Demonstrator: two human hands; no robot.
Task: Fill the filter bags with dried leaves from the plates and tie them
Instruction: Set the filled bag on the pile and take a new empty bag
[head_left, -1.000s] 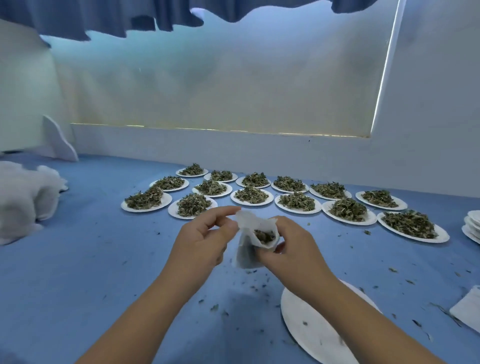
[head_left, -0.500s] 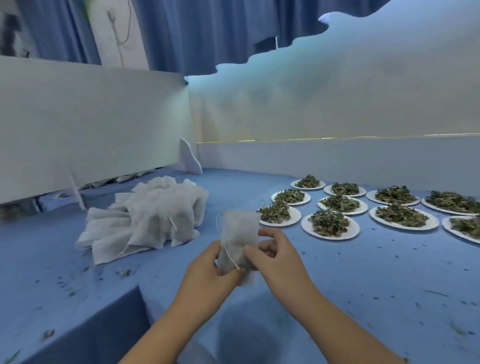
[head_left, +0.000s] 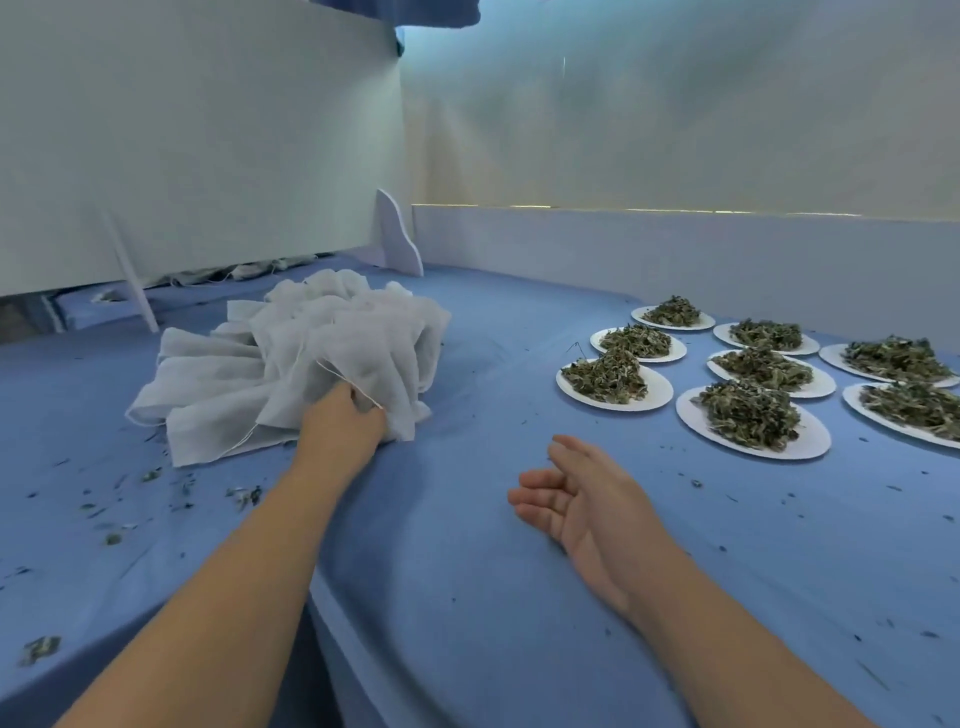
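Observation:
A heap of white filter bags (head_left: 332, 353) with loose strings lies on the blue table at the left. My left hand (head_left: 343, 423) reaches into the heap's near edge and grips a filter bag there; its fingertips are buried in the fabric. My right hand (head_left: 582, 499) hovers just above the table in the middle, palm up, fingers relaxed, holding nothing. Several white plates heaped with dried leaves stand at the right, the nearest plate (head_left: 750, 415) beside another plate (head_left: 608, 376) further left.
The blue table cloth (head_left: 467, 597) is sprinkled with leaf crumbs (head_left: 244, 493), mostly at the left. A white board wall (head_left: 208, 130) rises behind the heap, with a small white bracket (head_left: 397, 234) at its corner. The table edge drops off at bottom left.
Both hands held one filled bag in front of me before. Now my left hand has carried it to the heap, my right hand has let go, and the view has swung left.

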